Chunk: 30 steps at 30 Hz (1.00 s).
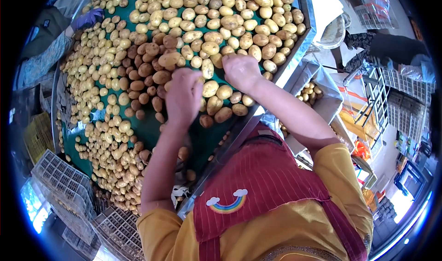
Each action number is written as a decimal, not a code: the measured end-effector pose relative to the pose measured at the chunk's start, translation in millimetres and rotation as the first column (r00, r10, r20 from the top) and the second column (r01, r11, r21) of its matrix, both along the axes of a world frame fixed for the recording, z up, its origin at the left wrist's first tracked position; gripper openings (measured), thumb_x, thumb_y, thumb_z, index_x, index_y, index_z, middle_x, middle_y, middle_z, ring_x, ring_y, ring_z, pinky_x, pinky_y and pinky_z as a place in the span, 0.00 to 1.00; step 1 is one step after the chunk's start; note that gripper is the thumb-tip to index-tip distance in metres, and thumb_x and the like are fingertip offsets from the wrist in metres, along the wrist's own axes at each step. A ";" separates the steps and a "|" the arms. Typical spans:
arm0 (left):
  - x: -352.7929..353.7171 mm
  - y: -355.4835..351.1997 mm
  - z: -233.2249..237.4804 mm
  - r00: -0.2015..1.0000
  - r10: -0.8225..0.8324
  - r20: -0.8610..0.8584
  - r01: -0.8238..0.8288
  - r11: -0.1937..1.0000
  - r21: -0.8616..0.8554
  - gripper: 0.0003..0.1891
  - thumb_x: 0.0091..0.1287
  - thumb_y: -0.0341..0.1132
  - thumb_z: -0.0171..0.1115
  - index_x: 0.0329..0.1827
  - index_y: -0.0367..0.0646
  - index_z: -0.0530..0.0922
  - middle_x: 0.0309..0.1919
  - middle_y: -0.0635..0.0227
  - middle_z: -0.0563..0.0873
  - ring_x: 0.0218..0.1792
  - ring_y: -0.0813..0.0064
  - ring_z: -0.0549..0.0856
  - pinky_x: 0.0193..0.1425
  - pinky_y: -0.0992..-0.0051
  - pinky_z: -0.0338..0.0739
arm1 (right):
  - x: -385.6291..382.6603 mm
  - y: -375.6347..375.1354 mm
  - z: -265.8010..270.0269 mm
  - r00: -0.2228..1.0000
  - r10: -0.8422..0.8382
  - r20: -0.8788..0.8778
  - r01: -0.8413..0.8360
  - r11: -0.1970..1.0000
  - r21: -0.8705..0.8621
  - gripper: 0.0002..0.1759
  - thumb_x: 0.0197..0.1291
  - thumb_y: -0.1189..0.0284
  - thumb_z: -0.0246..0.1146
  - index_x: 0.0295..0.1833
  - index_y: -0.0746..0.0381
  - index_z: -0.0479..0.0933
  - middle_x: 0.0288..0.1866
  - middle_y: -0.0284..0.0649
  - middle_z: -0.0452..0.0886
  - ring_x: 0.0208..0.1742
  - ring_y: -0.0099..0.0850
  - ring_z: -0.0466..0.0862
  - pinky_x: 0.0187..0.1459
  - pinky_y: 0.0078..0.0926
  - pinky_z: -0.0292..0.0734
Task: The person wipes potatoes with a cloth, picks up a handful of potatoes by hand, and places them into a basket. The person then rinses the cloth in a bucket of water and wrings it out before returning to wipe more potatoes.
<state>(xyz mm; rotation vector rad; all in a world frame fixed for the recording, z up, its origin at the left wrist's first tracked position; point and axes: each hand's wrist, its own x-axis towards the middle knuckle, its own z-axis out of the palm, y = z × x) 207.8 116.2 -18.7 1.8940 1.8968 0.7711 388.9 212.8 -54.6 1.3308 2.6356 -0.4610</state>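
Observation:
Yellow potatoes (212, 48) lie loose over a green sorting surface (184, 134). My left hand (183, 95) is above it with curled fingers, and a bit of yellow potato shows at its edge. Just left of that hand sits a heap of browner potatoes (146, 69). My right hand (241, 71) is closed, its fingertips down among the potatoes near the right side. What lies inside those fingers is hidden. Several larger potatoes (224, 92) rest between and below my hands.
A metal rim (294, 63) edges the surface on my right. Beyond it stands a lined container (322, 83) with potatoes. Plastic crates (64, 178) are stacked at lower left. Another person's purple-gloved hand (90, 17) reaches in at upper left. A dark-clothed person (391, 49) is at far right.

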 end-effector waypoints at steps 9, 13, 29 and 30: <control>94.3 -26.8 -23.0 0.886 -0.285 -0.366 0.176 0.936 -0.303 0.13 0.68 0.33 0.57 0.54 0.51 0.83 0.56 0.67 0.86 0.36 0.64 0.90 0.36 0.63 0.84 | 76.9 5.1 51.1 0.112 -0.963 -0.244 -0.128 0.229 -0.965 0.10 0.68 0.61 0.65 0.44 0.56 0.76 0.28 0.26 0.71 0.28 0.17 0.69 0.28 0.15 0.56; 99.4 -11.0 -8.3 0.845 -0.424 -0.325 0.211 0.824 -0.526 0.08 0.68 0.32 0.56 0.48 0.47 0.78 0.43 0.65 0.83 0.36 0.63 0.90 0.33 0.60 0.83 | 93.4 -4.2 40.4 0.300 -0.892 -0.337 0.035 0.363 -0.931 0.05 0.73 0.65 0.62 0.46 0.53 0.74 0.34 0.25 0.76 0.30 0.15 0.71 0.31 0.12 0.61; 46.8 -49.4 12.7 0.972 0.057 0.228 -0.069 0.996 0.049 0.37 0.49 0.33 0.82 0.62 0.43 0.71 0.41 0.63 0.81 0.37 0.63 0.84 0.41 0.66 0.82 | 47.4 -56.9 41.9 0.560 -0.769 -0.308 -0.267 0.184 -0.946 0.22 0.75 0.62 0.64 0.66 0.63 0.78 0.41 0.25 0.79 0.39 0.14 0.75 0.40 0.14 0.69; 47.5 -50.6 13.2 0.961 0.080 0.265 -0.093 0.995 0.036 0.36 0.49 0.34 0.83 0.61 0.43 0.73 0.42 0.63 0.80 0.38 0.63 0.84 0.42 0.66 0.82 | 47.9 -59.0 37.6 0.559 -0.768 -0.312 -0.281 0.179 -0.943 0.23 0.75 0.62 0.64 0.67 0.64 0.77 0.43 0.27 0.81 0.40 0.15 0.77 0.42 0.14 0.72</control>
